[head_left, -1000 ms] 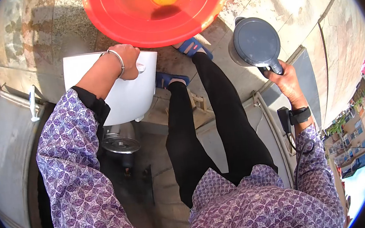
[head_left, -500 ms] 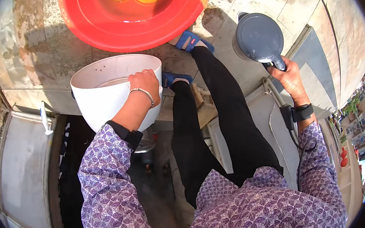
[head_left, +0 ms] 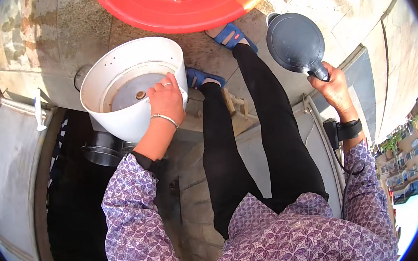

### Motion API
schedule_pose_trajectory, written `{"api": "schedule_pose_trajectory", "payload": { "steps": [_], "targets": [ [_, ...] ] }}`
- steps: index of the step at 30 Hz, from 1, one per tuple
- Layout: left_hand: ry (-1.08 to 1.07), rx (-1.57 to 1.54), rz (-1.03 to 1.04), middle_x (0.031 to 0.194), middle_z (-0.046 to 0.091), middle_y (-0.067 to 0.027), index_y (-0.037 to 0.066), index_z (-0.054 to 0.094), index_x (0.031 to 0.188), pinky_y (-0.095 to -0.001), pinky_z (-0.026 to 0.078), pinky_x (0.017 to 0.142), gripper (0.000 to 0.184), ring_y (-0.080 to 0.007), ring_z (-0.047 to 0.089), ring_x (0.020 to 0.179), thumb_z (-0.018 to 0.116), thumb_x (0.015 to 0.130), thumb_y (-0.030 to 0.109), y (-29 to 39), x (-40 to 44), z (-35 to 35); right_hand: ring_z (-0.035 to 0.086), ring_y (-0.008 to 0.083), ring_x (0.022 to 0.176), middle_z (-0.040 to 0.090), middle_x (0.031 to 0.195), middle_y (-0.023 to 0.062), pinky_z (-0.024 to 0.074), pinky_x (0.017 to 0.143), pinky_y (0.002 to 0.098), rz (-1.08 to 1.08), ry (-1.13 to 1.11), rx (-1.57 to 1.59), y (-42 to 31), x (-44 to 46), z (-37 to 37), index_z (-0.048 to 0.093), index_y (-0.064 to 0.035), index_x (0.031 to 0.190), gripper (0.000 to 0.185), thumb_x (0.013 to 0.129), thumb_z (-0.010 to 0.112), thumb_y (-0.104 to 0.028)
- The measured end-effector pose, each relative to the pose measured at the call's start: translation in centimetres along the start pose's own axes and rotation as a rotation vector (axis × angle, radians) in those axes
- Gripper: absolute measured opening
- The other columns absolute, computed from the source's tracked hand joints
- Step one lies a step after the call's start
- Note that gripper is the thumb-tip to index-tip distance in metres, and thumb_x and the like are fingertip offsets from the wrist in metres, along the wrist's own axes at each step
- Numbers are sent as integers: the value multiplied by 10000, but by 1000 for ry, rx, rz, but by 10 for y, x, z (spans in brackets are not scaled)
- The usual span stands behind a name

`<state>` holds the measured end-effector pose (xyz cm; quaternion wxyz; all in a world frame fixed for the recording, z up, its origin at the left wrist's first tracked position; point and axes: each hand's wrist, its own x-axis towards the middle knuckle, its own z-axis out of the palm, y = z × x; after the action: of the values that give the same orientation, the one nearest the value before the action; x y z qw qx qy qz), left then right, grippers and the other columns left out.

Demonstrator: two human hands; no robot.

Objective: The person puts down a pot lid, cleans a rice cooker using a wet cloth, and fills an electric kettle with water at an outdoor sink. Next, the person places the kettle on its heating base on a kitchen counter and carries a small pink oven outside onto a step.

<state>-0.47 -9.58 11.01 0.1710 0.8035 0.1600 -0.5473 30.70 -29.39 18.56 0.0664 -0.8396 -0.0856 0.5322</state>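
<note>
My left hand (head_left: 166, 100) is closed on the near right rim of a white, tub-shaped rice cooker body (head_left: 126, 120). The cooker is tilted so its inside shows, with a grey metal plate (head_left: 126, 94) and a small brownish round piece at its centre. Off to the right, my right hand (head_left: 334, 89) is wrapped around the handle of a kettle with a dark grey lid (head_left: 295, 41). The kettle is held out over the pavement, and its lid hides most of its body.
A large red basin (head_left: 172, 22) stands ahead, with something yellow in it. My feet in blue sandals (head_left: 229, 35) are beside it. Below the cooker is a dark recess with a round dark pan (head_left: 103, 149). A grey panel (head_left: 16, 186) is at left.
The rice cooker body has tipped so more of its inside shows. The basin sits higher in view as the camera shifts. My right hand keeps hold of the kettle, nearly still.
</note>
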Motion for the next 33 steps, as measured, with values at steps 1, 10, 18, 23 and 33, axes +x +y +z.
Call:
{"api": "schedule_pose_trajectory", "payload": {
  "steps": [1,10,18,23,33],
  "targets": [
    [-22,-45,3,1122,505,-136,-22,347,1323,-457,359,904,800,-268,514,1013,689,628,180,-1,4,-1,443,77,577,482,596,-9,405,570,249,-3,-8,-67,-6,-1,1,589,-6,815,187,699,667,-130],
    [860,-458,-696,1212,493,-167,50,306,1375,-497,314,938,778,-303,464,1130,691,714,190,7,-90,40,436,100,558,467,571,20,411,561,272,-64,-35,-212,-33,-3,12,566,-17,780,197,683,674,-150],
    [983,-1469,-1194,955,544,-157,-9,146,1417,-352,452,732,898,-235,542,804,707,752,216,-2,-46,80,420,112,551,460,580,22,401,550,275,-144,-55,-283,-47,3,23,566,-10,797,200,692,673,-143],
    [898,-1131,-1034,1040,532,-205,16,222,1405,-428,454,756,838,-340,563,867,693,734,192,-13,-32,51,420,124,539,465,575,38,407,543,287,-198,-54,-308,-49,-4,28,575,-4,805,204,691,672,-142],
    [835,-1138,-792,953,512,-160,102,251,1408,-433,438,724,814,-345,542,849,692,728,168,52,-42,74,435,103,577,489,600,21,417,563,283,-157,-51,-324,-50,-7,24,588,-11,821,198,684,672,-128]
  ]
}}
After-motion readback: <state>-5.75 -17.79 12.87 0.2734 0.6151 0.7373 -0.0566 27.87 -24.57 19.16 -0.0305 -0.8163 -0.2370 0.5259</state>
